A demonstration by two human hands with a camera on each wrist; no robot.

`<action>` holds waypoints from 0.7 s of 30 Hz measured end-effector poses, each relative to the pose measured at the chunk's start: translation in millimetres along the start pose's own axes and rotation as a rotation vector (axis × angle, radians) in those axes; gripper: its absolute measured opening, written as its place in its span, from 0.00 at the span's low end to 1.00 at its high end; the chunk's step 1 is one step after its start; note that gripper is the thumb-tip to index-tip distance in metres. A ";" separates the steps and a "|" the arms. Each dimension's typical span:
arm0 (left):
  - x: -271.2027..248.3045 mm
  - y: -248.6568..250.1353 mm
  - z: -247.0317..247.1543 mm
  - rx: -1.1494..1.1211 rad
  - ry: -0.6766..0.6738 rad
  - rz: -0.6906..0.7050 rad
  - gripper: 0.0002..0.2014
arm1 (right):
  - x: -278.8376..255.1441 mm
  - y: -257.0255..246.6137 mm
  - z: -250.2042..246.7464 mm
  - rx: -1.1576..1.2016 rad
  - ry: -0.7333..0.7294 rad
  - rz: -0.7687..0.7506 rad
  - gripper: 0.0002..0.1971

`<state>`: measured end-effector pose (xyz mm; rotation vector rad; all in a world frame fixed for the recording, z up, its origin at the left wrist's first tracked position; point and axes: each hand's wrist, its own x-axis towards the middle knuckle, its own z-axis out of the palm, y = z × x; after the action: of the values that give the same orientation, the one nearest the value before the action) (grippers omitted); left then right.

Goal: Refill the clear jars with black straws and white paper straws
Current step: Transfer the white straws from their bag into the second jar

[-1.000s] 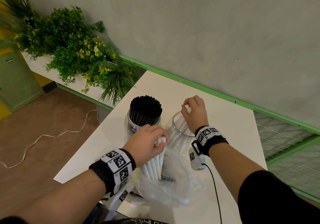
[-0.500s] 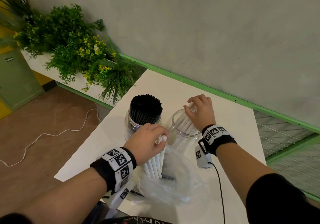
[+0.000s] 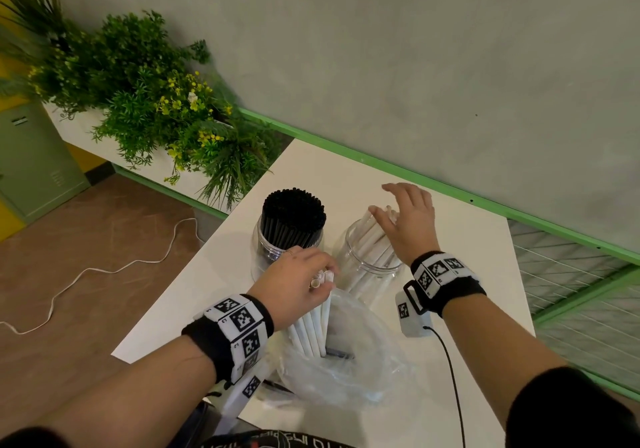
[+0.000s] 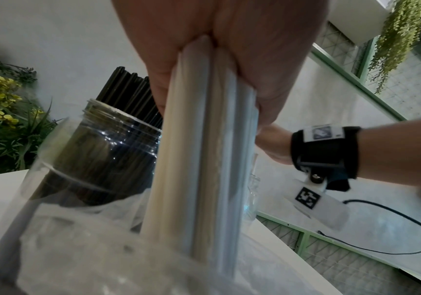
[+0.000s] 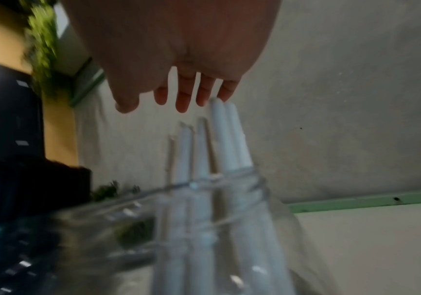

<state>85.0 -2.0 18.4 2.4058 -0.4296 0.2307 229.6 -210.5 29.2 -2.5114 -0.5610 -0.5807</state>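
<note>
At the centre of the head view, two clear jars stand side by side on the white tabletop [image 3: 460, 240]. Left jar [image 3: 266, 243] is packed with upright black straws [image 3: 293, 213]; right jar [image 3: 367, 264] holds a few white straws [image 3: 372, 236] leaning toward its far rim. Lower in the frame, the left hand [image 3: 294, 283] is wrapped around a bundle of white paper straws [image 3: 313, 326] near their top ends, their lower ends standing inside a crumpled clear plastic bag [image 3: 346, 371] just in front of the jars. The right hand [image 3: 407, 219] hangs over the right jar's mouth with fingers [image 5: 183, 95] spread and straight, grasping nothing; in the right wrist view the fingertips lie just above the leaning straw tips. Upper left of the frame shows green plants [image 3: 138, 101] with yellow flowers, and a white cable [image 3: 104, 267] lies on the brown floor.
</note>
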 end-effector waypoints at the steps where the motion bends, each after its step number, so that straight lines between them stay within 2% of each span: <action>1: 0.4 -0.3 -0.8 -0.012 -0.001 -0.007 0.06 | -8.8 -8.9 -6.4 0.070 0.050 -0.011 0.23; 3: 0.4 -3.0 -2.5 -0.038 -0.006 -0.031 0.07 | -38.3 -27.6 -16.1 0.209 0.091 -0.043 0.21; 4: 0.0 -5.6 -3.3 -0.050 -0.004 -0.040 0.07 | -58.4 -35.4 -16.8 0.247 0.064 -0.067 0.20; 6: -0.9 -12.8 -4.5 -0.069 0.001 -0.052 0.08 | -102.7 -44.6 -9.0 0.273 -0.081 -0.101 0.20; 9: -2.5 -17.3 -7.5 -0.106 -0.010 -0.066 0.10 | -149.4 -43.5 14.6 0.288 -0.406 -0.022 0.31; 11: -4.8 -16.7 -12.2 -0.198 -0.025 -0.114 0.19 | -158.7 -39.6 27.3 0.262 -0.564 0.091 0.42; 13: -10.3 -17.9 -19.7 -0.348 -0.031 -0.215 0.31 | -158.7 -38.1 32.7 0.243 -0.638 0.160 0.51; 17: -28.7 -28.7 -32.6 -0.686 -0.120 -0.385 0.48 | -153.6 -42.7 37.5 0.230 -0.699 0.210 0.54; 19: -37.6 -33.1 -31.9 -0.752 -0.227 -0.398 0.55 | -151.1 -43.9 41.1 0.227 -0.739 0.235 0.57; 21: -41.6 -35.8 -24.9 -0.748 -0.297 -0.398 0.57 | -146.5 -44.5 45.5 0.258 -0.771 0.276 0.61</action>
<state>58.1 50.1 4.6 1.7269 -0.1170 -0.4061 100.5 -190.4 -62.6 -2.4349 -0.4887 0.5590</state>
